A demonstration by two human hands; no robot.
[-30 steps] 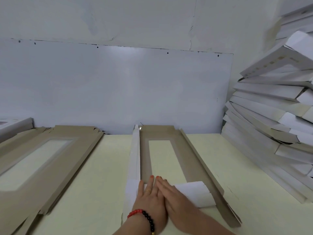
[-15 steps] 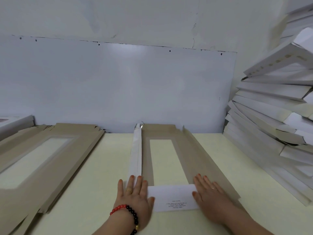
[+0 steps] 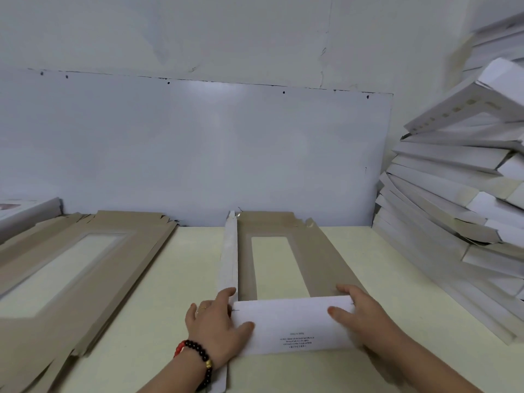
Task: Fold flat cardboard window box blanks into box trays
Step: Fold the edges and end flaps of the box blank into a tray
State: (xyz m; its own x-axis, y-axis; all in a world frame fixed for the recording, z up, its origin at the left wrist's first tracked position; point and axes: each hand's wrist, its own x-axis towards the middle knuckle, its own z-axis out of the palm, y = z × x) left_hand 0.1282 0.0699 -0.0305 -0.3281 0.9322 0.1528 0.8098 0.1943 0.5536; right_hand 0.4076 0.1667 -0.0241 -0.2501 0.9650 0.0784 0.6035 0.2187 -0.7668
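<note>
Head view is showing two hands working the near end of a flat brown cardboard window box blank that is lying lengthwise on the pale yellow worktop. The left hand, wearing a red and black bead bracelet, is gripping the left end of the white printed end flap, thumb lying on top and fingers curling over its far corner. The right hand is gripping the flap's right end the same way, thumb on the white face. The flap is lying folded over the blank's near end, so the end wall seems to be the step in hand; next, I judge, it needs creasing and standing upright. Along the blank's left side a white side panel is already lying folded over. Farther left a stack of flat brown blanks is waiting; at the right, a pile of folded white trays is leaning against the wall.
</note>
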